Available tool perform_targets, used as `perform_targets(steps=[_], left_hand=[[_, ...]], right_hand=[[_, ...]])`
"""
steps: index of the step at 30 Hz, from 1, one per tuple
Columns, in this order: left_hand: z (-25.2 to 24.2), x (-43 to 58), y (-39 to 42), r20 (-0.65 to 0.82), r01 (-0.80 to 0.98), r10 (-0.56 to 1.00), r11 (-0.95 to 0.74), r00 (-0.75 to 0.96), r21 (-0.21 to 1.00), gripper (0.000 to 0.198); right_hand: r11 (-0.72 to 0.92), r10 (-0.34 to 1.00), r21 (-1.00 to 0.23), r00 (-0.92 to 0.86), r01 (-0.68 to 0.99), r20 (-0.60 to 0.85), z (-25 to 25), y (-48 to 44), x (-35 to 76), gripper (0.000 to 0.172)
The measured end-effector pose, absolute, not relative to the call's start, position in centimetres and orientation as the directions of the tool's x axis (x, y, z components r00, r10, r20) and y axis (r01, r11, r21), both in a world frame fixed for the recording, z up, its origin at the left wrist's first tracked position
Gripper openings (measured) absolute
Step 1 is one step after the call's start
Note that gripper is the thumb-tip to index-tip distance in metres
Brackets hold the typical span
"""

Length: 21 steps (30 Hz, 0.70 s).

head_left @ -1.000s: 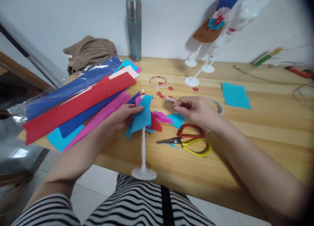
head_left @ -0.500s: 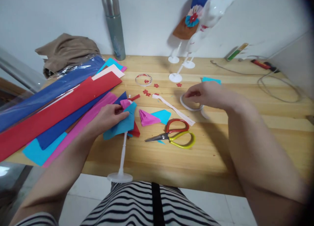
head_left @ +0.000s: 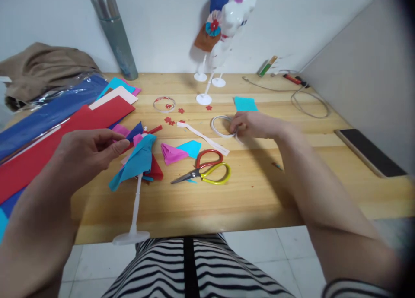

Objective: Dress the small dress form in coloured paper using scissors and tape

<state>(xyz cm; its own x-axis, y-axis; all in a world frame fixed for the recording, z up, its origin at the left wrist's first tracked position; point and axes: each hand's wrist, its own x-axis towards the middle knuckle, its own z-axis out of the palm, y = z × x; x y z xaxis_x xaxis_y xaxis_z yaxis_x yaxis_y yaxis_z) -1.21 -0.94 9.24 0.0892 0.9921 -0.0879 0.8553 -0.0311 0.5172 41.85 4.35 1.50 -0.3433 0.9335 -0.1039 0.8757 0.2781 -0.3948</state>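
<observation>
A roll of white tape [head_left: 212, 126] lies on the table, its right edge pinched by my right hand [head_left: 251, 125]. My left hand [head_left: 94, 149] is closed, thumb and forefinger together at a dark blue piece of paper or cloth [head_left: 135, 131]. That piece sits at the upper side of a small dress form dressed in a cyan piece [head_left: 138, 157], tilted on a white stand [head_left: 135, 207] at the table's front edge. Red-and-yellow-handled scissors [head_left: 194, 173] lie between my hands, near a folded pink piece [head_left: 173, 154] and a white strip [head_left: 204, 138].
Coloured sheets [head_left: 106, 110] are stacked at left, beside a brown cloth [head_left: 48, 67] and a flask [head_left: 118, 43]. Decorated white figures [head_left: 231, 19] on stands are at the back. Small red flowers [head_left: 181, 111] lie mid-table. A cable [head_left: 311, 95] and a phone [head_left: 369, 153] are at right.
The view has swung right, bringing the phone in. My left hand has shifted from the cyan piece to the dark blue one. My right hand has moved to the tape roll's right edge.
</observation>
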Motion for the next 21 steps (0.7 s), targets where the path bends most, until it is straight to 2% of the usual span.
perform_targets(steps=[4, 7, 13, 17, 21], left_hand=[[10.2, 0.8, -1.1, -0.105, 0.704, 0.973, -0.072, 0.205, 0.706, 0.041], [10.4, 2.4, -0.8, -0.099, 0.62, 0.951, -0.11, 0.292, 0.777, 0.037], [11.3, 5.1, -0.2, -0.04, 0.489, 0.891, -0.211, 0.453, 0.846, 0.02], [11.6, 5.3, -0.4, -0.019, 0.454, 0.874, -0.233, 0.486, 0.86, 0.019], [11.2, 4.9, -0.2, 0.04, 0.404, 0.879, -0.258, 0.474, 0.878, 0.018]], right_hand=[[0.31, 0.92, -0.412, -0.38, 0.857, -0.098, 0.4, 4.0, 42.0, 0.013], [0.31, 0.905, -0.449, -0.404, 0.838, -0.129, 1.5, 3.6, 42.3, 0.011], [0.279, 0.919, -0.432, -0.369, 0.858, -0.14, 2.2, 3.0, 42.3, 0.019], [0.259, 0.94, -0.416, -0.326, 0.872, -0.097, 1.2, 2.4, 41.6, 0.01], [0.257, 0.945, -0.432, -0.318, 0.864, -0.073, 3.8, 1.1, 41.2, 0.005]])
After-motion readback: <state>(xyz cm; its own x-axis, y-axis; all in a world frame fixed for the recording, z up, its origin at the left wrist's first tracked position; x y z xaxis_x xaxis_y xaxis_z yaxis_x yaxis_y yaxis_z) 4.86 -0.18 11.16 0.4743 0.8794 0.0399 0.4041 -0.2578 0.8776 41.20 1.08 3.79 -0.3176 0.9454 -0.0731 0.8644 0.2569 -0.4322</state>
